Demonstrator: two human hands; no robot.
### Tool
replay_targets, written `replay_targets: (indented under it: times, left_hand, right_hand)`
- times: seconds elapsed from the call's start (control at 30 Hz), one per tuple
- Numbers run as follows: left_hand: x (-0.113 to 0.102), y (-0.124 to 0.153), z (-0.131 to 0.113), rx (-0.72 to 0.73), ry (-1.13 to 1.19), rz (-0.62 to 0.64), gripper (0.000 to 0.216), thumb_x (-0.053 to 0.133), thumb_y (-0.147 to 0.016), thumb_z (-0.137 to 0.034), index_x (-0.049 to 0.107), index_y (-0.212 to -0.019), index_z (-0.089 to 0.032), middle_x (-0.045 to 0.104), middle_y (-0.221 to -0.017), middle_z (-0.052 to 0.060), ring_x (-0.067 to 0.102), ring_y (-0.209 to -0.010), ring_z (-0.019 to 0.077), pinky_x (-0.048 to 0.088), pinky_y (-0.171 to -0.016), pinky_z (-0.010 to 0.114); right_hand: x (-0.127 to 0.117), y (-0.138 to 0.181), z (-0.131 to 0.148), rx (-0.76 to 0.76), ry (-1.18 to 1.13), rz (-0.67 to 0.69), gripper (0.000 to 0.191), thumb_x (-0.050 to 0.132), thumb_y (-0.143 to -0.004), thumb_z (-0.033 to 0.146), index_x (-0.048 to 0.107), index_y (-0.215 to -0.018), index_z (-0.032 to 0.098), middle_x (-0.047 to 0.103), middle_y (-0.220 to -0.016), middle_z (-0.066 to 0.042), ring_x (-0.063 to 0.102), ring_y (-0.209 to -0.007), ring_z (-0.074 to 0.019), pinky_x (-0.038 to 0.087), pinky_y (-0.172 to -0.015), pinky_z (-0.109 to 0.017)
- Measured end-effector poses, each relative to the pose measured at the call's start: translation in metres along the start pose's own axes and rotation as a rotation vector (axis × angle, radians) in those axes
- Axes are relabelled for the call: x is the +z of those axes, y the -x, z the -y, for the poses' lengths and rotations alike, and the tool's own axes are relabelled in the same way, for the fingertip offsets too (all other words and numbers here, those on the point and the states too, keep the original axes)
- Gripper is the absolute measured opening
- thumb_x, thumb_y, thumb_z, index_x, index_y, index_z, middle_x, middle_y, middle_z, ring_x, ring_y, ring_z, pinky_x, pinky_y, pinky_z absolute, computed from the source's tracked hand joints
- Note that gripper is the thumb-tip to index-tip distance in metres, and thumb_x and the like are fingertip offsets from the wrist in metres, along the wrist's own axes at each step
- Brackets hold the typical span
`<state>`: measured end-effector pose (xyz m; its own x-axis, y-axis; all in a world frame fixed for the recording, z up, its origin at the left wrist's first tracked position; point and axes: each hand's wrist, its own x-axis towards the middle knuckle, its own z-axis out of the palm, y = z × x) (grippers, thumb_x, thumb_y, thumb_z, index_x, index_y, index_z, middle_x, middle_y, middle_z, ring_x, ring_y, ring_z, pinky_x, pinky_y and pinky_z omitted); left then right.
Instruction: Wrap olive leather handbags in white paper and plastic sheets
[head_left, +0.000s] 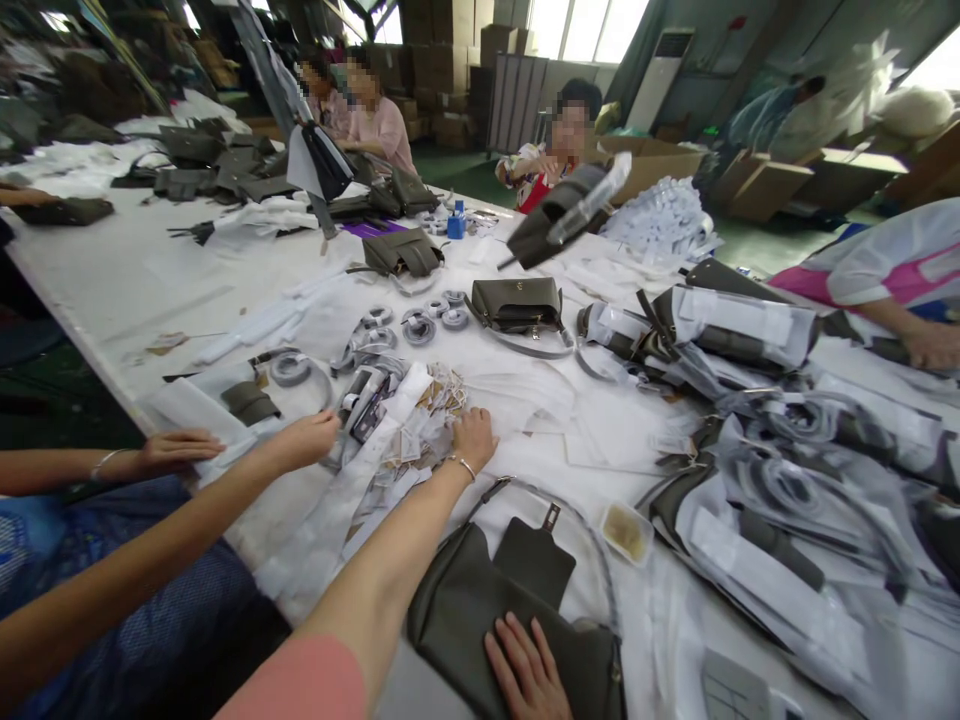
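My left hand (pixel 474 440), with a bracelet at the wrist, reaches to the right edge of a heap of paper tags with strings (pixel 409 440). Its fingers are bent down and closed at the heap; what they hold, if anything, is hidden. Flat on a dark olive handbag (pixel 465 590) lies my right hand (pixel 527 668), fingers spread. The handbag rests in front of me with its flap (pixel 536 562) turned up and away, a metal clasp piece (pixel 552 516) at the flap's end. Its strap (pixel 600 545) curves around behind and to the right.
At left, a co-worker's hands (pixel 307 440) work beside white wrapping and coiled straps (pixel 289 368). Wrapped handbags (pixel 765 540) crowd the right. A small tray (pixel 627 532) sits beyond my handbag. Across the table (pixel 172 275), a person holds up a blurred handbag (pixel 551 220).
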<state>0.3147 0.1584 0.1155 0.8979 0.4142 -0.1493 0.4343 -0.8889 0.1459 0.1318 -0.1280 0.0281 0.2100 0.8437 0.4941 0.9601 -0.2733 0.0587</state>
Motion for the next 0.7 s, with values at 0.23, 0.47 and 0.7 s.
replay_targets:
  times: [0.23, 0.47, 0.7]
  left_hand:
    - [0.002, -0.003, 0.009, 0.069, -0.015, 0.02, 0.031, 0.053, -0.091, -0.027, 0.055, -0.119, -0.012, 0.054, -0.12, 0.019, 0.051, -0.114, 0.0317, 0.045, -0.092, 0.044]
    - [-0.016, 0.0, 0.032, 0.12, 0.008, 0.09, 0.029, 0.038, -0.094, -0.013, 0.063, -0.108, -0.011, 0.064, -0.104, 0.016, 0.064, -0.101, 0.0248, 0.05, -0.083, 0.036]
    - [-0.06, 0.029, 0.064, 0.143, 0.035, 0.087, 0.023, 0.044, -0.09, -0.019, 0.067, -0.089, -0.016, 0.07, -0.096, 0.01, 0.066, -0.097, 0.0227, 0.052, -0.086, 0.034]
  right_hand:
    - [-0.002, -0.004, 0.002, 0.043, -0.094, -0.015, 0.045, 0.048, -0.09, 0.04, 0.062, -0.126, 0.017, 0.066, -0.125, -0.007, 0.034, -0.141, -0.0259, 0.011, -0.122, -0.047]
    - [-0.014, -0.007, 0.01, 0.118, -0.154, 0.126, 0.07, 0.061, -0.069, 0.037, 0.054, -0.135, 0.014, 0.06, -0.134, -0.01, 0.035, -0.139, -0.0298, 0.009, -0.121, -0.048]
    - [-0.024, -0.009, 0.016, 0.197, -0.174, 0.203, 0.081, 0.063, -0.063, 0.026, 0.046, -0.141, 0.016, 0.053, -0.142, -0.008, 0.038, -0.137, -0.0277, 0.011, -0.121, -0.043]
